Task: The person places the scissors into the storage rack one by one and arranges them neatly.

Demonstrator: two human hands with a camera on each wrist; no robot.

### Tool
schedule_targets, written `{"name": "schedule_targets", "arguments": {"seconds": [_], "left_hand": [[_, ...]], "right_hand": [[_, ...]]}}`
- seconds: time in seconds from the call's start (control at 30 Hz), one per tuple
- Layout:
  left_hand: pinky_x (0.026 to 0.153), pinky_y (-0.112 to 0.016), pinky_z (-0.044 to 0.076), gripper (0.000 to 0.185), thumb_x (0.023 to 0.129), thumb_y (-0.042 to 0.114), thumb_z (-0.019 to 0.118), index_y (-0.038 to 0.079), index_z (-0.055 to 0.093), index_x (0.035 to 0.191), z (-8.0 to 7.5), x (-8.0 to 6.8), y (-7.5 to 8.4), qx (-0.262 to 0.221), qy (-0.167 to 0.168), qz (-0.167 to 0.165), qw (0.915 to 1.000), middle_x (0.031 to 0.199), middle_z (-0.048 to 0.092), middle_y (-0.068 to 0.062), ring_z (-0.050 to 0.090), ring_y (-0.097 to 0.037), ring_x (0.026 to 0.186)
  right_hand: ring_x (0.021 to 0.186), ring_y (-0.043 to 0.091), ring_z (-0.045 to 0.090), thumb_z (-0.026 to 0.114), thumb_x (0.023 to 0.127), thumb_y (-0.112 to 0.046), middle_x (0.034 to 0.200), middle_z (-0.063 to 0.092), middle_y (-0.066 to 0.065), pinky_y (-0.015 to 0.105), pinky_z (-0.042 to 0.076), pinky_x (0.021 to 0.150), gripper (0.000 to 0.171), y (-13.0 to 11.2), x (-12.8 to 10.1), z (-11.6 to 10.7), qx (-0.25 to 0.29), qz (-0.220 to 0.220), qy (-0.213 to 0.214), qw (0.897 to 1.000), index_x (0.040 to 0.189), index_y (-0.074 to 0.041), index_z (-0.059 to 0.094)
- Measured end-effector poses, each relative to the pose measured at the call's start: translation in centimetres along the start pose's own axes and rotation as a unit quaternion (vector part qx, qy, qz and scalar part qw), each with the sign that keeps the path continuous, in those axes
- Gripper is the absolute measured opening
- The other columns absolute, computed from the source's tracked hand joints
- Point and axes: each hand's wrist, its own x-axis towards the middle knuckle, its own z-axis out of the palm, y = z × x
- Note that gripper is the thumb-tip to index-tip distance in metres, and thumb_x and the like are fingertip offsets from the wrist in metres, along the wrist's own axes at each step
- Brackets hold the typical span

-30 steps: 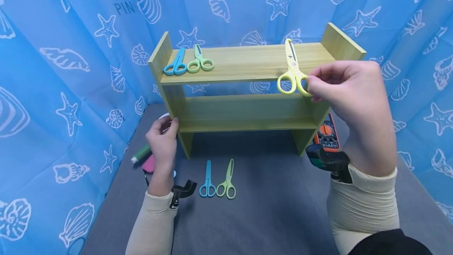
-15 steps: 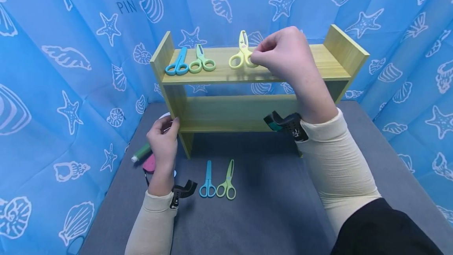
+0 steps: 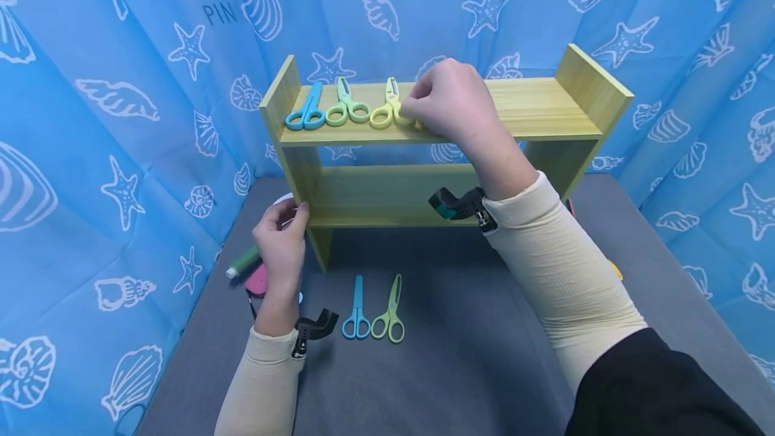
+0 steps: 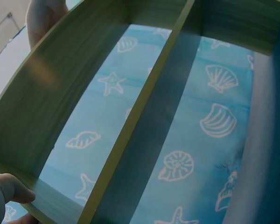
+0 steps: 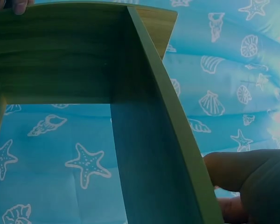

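Note:
A two-tier wooden shelf [image 3: 533,107] stands on the grey table. My left hand [image 3: 281,234] grips its left side panel, thumb at the front edge, as the left wrist view [image 4: 7,193] also shows. With thumb and fingers, my right hand [image 3: 451,101] pinches the right handle loop of yellow scissors [image 3: 392,94], which lie on the top board with the blades pointing back. Left of them on that board are green scissors [image 3: 345,103] and blue scissors [image 3: 313,101]. The right wrist view has my right fingers [image 5: 233,172] by the top board; the scissors are hidden there.
Another pair of blue scissors [image 3: 358,298] and of green scissors [image 3: 392,305] lie on the table before the shelf. Beside my left hand are a green tube [image 3: 243,262] and a pink object [image 3: 257,281]. A patterned blue curtain [image 3: 151,153] hangs behind.
My right hand has carried the yellow scissors left and set them down on the top board beside the green pair. The left hand has stayed on the side panel.

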Motion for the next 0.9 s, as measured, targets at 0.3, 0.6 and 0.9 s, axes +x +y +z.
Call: {"name": "schedule_targets", "arguments": {"seconds": [0.3,0.6,0.9], "left_hand": [[0.09,-0.028,0.057,0.033,0.098,0.035,0.072,0.01,0.075,0.118,0.0,-0.1,0.0,0.007,0.001,0.002,1.0,0.111,0.069,-0.007,0.068,-0.02,0.101],[0.088,-0.028,0.058,0.032,0.097,0.034,0.073,0.009,0.075,0.117,0.1,0.0,-0.1,0.002,0.004,0.019,0.9998,0.11,0.07,-0.006,0.068,-0.021,0.099],[0.087,-0.029,0.058,0.033,0.097,0.035,0.073,0.008,0.076,0.116,0.1,0.0,-0.1,0.009,0.007,0.017,0.9998,0.111,0.069,-0.006,0.068,-0.021,0.098]], "right_hand": [[0.089,0.018,0.06,0.055,0.095,-0.026,0.104,0.073,0.001,0.034,0.045,0.08,0.032,0.9,-3.0,-1.2,0.033,-0.03,0.062,0.997,0.11,-0.011,0.079],[0.067,0.02,0.057,0.06,0.098,-0.026,0.092,0.072,0.002,0.032,0.041,0.064,0.024,2.4,-8.4,-1.6,0.03,-0.082,0.168,0.982,0.102,-0.011,0.078],[0.068,0.015,0.049,0.069,0.095,-0.022,0.087,0.067,0.004,0.025,0.036,0.059,0.02,4.9,-13.0,-0.8,0.034,-0.085,0.236,0.967,0.103,-0.007,0.078]]}}
